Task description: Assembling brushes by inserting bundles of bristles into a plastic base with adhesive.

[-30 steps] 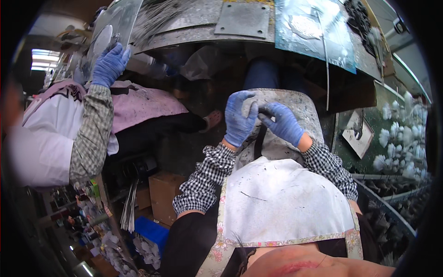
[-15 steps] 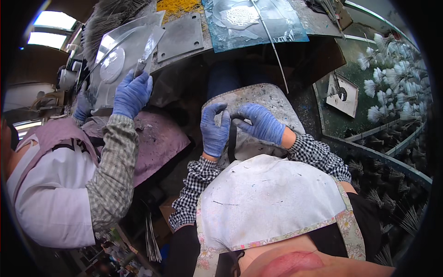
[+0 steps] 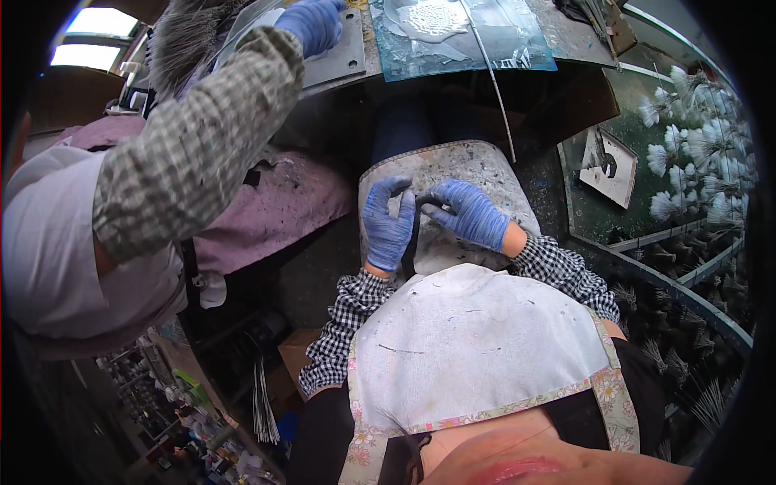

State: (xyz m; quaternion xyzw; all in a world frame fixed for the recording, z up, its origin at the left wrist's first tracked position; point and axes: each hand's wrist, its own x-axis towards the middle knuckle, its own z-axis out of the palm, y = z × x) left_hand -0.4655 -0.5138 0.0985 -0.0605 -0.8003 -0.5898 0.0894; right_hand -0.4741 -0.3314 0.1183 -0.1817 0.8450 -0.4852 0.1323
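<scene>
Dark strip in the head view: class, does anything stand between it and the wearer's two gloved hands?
Nothing visible does. The left hand and right hand meet over the apron-covered lap, fingertips at the small dark strip between them.

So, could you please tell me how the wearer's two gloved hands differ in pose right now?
The left hand stands upright over the apron on the lap, fingers curled and pointing up, its back to the camera; the right hand lies sideways, reaching left towards it. The right hand's fingertips pinch a small dark piece; the left hand's fingers sit right beside that piece, though contact is unclear. Both wear blue gloves and checked sleeves.
</scene>
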